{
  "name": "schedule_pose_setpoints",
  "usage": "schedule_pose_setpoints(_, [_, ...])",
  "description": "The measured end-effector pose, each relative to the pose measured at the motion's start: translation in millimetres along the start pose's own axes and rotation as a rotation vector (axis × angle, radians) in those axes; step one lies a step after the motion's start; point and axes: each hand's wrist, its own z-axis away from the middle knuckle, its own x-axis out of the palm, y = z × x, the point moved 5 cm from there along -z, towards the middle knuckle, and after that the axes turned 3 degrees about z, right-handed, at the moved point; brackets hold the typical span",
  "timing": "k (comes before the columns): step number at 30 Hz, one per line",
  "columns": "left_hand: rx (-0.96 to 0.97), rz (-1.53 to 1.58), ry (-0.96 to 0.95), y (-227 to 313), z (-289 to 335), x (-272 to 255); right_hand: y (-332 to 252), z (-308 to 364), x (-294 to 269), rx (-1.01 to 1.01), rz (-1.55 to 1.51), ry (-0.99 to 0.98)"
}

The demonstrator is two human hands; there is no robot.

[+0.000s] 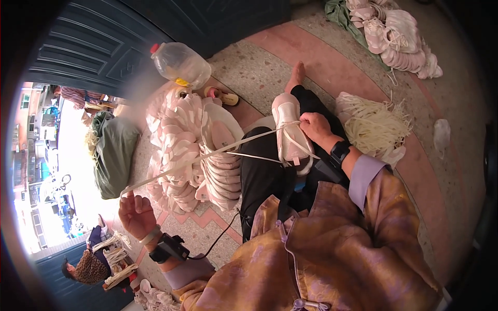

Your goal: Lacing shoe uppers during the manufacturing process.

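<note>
A pale pink and white sneaker (pixel 288 139) rests on my lap, between my dark-trousered legs. From its eyelets a flat whitish shoelace (pixel 207 155) runs taut out to the left. My left hand (pixel 137 213), raised far from the shoe, is closed with the lace's far end at its fingertips. Right at the shoe's lacing, my right hand (pixel 315 127) has curled fingers pinching the lace beside the eyelets; the fingertips are partly hidden. Another loose stretch of lace leaves the shoe's near part toward the left.
Stacked pale shoes (pixel 220 173) stand left of my legs. A clear plastic jug (pixel 181 65) and a sandal (pixel 228 97) lie beyond. On the right is a bundle of laces (pixel 373 124); more shoes (pixel 397 39) pile far right. A green sack (pixel 115 155) and a seated person (pixel 89 264) are left.
</note>
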Motion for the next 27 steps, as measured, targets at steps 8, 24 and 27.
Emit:
schedule_pose_setpoints(8, [0.087,0.132,-0.052,0,-6,41,7,-9,6,0.097,-0.524,0.051])
schedule_pose_setpoints(24, [0.068,0.09,-0.146,-8,-14,51,18,0,3,0.266,-1.061,-0.413])
schedule_pose_setpoints(27, [0.069,0.135,-0.126,-4,-11,61,15,2,9,0.214,-0.988,-0.364])
